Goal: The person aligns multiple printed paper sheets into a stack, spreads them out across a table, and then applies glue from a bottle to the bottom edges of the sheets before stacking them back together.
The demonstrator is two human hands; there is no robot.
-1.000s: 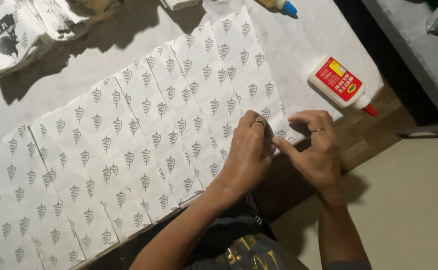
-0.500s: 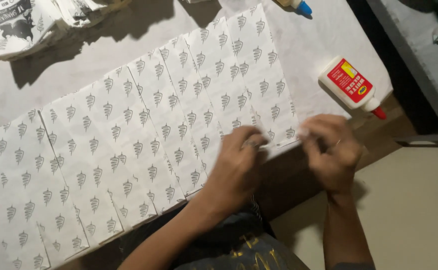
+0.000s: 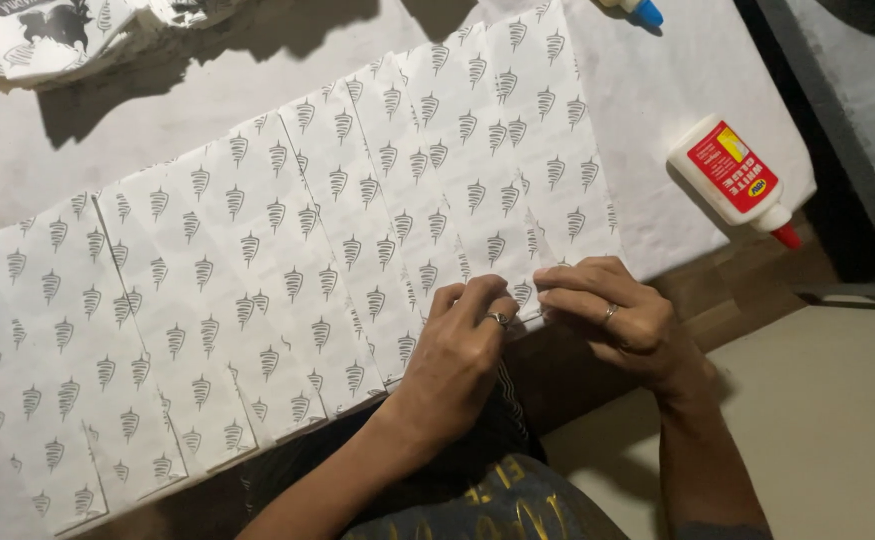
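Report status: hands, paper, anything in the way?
Both hands, left hand and right hand, pressing the patterned paper sheets at the near edge. Glue bottle lies apart.

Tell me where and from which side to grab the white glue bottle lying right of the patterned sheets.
Grip the glue bottle across its wide white body, probably from above. It lies flat on the table, red nozzle pointing toward the near right edge, with both long sides free; the narrow nozzle end offers little hold.

A small paper-craft workshop is showing here: overlapping printed paper sheets (image 3: 288, 270) are covering a white-clothed table (image 3: 658, 90), a white glue bottle (image 3: 733, 180) is lying at two o'clock, more printed stacks (image 3: 58, 35) at eleven.
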